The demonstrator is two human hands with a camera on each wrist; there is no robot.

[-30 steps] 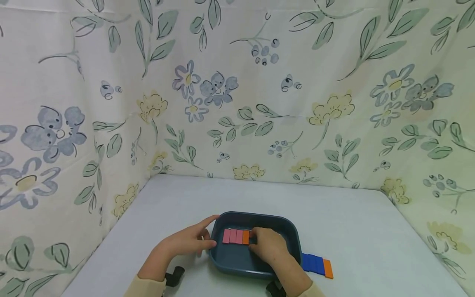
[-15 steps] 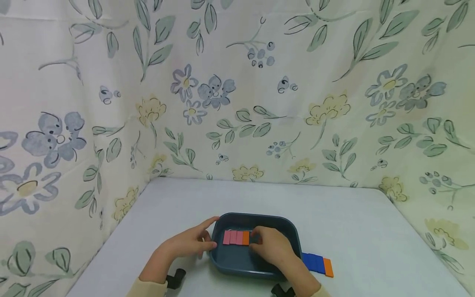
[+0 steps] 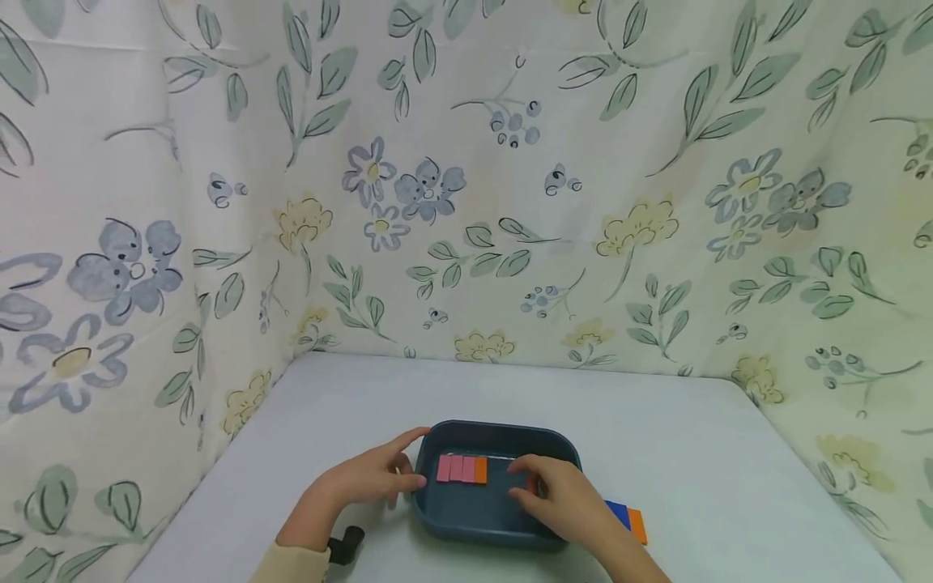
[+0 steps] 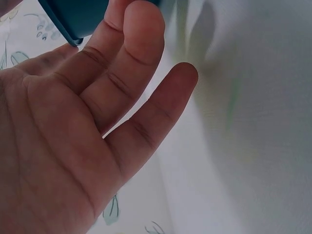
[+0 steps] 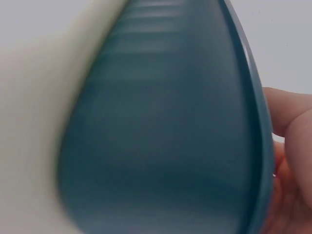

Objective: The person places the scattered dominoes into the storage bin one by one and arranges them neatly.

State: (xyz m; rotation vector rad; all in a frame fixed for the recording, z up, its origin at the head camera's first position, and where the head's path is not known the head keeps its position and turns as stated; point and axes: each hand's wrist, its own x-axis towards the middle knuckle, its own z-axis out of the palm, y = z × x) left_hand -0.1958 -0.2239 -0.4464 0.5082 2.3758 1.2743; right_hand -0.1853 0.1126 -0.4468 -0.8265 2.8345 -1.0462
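A dark blue tray (image 3: 466,518) lies on the white table. Inside it, three pink tiles (image 3: 456,469) and an orange tile (image 3: 480,471) form a side-by-side row. My left hand (image 3: 379,472) rests at the tray's left side, its extended index finger on the far left corner and its thumb at the rim. My right hand (image 3: 554,494) is over the right part of the tray, thumb and index finger apart with nothing between them, a gap away from the row. In the right wrist view, the tray's outer wall (image 5: 165,122) hides much of this hand.
On the table right of the tray lie blue tiles (image 3: 618,512) and an orange tile (image 3: 637,526), partly hidden behind the right forearm. A black device (image 3: 346,545) sits by the left wrist. Floral cloth (image 3: 474,275) hangs behind and left of the table.
My right hand has drawn back to the right, away from the orange tile in the tray. The left hand and the row of tiles stay in place.
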